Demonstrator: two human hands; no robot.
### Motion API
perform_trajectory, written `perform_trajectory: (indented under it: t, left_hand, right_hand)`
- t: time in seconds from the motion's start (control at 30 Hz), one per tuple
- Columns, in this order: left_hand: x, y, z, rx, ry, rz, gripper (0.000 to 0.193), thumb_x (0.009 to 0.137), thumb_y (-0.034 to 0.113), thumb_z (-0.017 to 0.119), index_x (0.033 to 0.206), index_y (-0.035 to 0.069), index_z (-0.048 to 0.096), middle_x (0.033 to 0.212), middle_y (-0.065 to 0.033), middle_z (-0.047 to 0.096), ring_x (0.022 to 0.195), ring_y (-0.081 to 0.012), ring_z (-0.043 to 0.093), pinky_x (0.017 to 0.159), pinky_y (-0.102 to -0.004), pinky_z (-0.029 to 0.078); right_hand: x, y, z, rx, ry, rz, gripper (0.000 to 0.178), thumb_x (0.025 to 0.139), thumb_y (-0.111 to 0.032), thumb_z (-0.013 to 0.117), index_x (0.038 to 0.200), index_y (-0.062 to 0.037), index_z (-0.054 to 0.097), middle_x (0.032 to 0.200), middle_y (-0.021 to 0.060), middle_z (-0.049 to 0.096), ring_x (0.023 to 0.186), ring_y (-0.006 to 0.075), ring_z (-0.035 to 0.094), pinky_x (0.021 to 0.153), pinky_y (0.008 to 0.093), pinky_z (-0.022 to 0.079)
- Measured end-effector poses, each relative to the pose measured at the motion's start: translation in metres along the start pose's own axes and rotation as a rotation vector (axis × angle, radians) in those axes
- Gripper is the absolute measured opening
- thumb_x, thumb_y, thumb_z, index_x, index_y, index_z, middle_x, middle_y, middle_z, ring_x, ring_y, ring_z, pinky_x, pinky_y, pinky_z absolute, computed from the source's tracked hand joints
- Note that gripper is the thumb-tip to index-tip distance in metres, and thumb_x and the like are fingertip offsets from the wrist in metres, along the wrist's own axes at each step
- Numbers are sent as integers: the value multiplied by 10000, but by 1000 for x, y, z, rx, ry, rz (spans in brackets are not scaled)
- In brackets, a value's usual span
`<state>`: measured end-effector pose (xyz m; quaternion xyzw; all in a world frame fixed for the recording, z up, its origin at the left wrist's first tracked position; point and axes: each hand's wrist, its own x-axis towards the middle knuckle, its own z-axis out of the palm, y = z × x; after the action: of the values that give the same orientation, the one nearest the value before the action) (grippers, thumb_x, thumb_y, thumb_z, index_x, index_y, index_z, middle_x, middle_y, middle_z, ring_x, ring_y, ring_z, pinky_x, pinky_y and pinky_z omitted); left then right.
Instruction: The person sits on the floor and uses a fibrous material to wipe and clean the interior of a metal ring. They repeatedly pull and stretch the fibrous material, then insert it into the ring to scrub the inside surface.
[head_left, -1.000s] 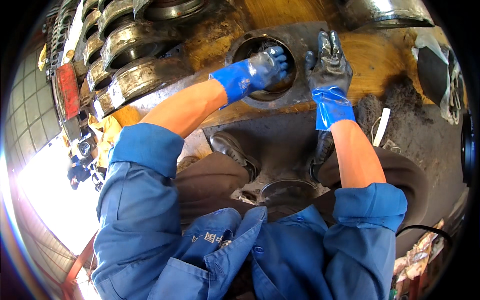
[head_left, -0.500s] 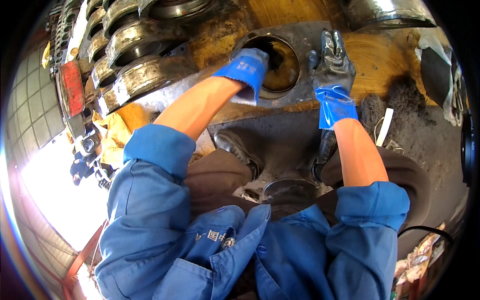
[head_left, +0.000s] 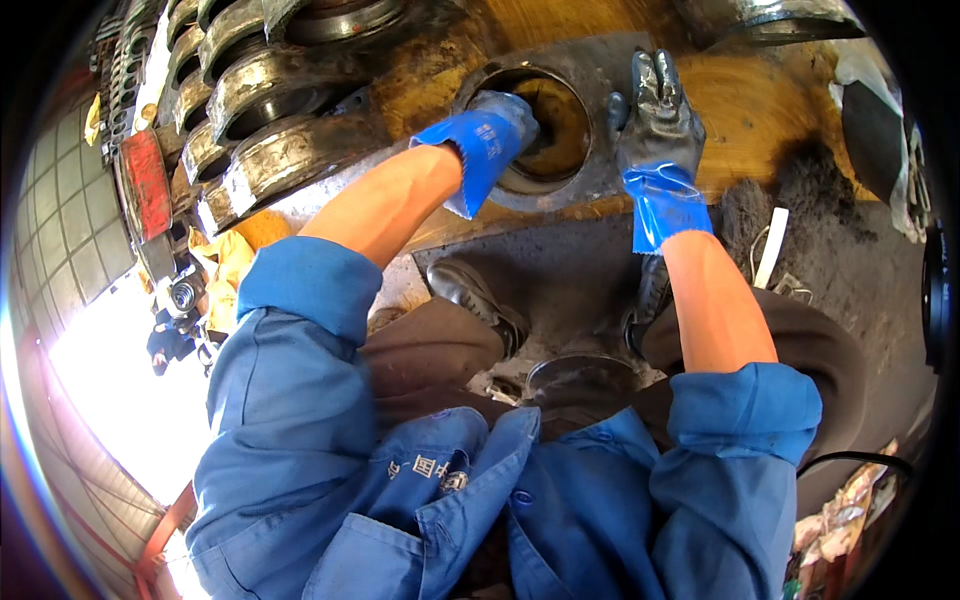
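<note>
A dark metal plate with a round, raised-rim opening [head_left: 612, 135] lies on the oily brown work surface in front of me. My left hand [head_left: 505, 120], in a grey-black glove with a blue cuff, reaches over the left rim of the opening. Its fingers point down inside and are hidden, so their grip does not show. On the plate's right part rests my right hand [head_left: 660, 125], in a matching glove wet with dark oil. Its fingers stretch away from me, with the thumb apart on the left, and nothing is held.
Several heavy metal rings [head_left: 290, 150] stand in rows at the left. A large metal cylinder [head_left: 770, 20] is at the far right. Beside my right forearm lie dark fibrous clumps [head_left: 815, 195] and a white strip [head_left: 771, 248]. A round metal piece [head_left: 583, 378] sits between my legs.
My left hand and its cuff have shifted slightly left and turned at the opening. My right hand stays flat on the plate. The whole work surface appears shifted a little left in view.
</note>
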<state>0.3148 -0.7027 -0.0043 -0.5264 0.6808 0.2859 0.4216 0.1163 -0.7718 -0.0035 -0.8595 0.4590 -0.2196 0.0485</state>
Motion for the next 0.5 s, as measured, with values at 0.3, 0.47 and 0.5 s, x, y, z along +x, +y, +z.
perform_trajectory:
  t: [0.3,0.47,0.5]
  left_hand:
    - [2,46,24,-756,516,-114,304,817,166,659,1095,52,706,1076,-192,698,1021,-333,674,853,-401,545]
    - [22,44,17,-1803,629,-506,387,799,227,694,1145,56,681,1119,-180,687,1086,-352,641,905,-378,519]
    - [18,49,3,-1624,659,-628,426,798,275,697,1170,68,669,1160,-173,675,1124,-348,625,941,-378,505]
  right_hand:
    - [-3,0,-2,-36,-81,23,545,881,-347,599,1373,-121,538,1439,132,498,1199,311,579,946,448,504]
    - [7,-22,1,39,-98,10,572,867,-335,617,1385,-111,520,1432,148,501,1220,313,566,960,459,496]
    - [4,-14,0,31,-88,14,565,869,-330,615,1382,-113,522,1414,158,516,1216,315,568,957,463,496]
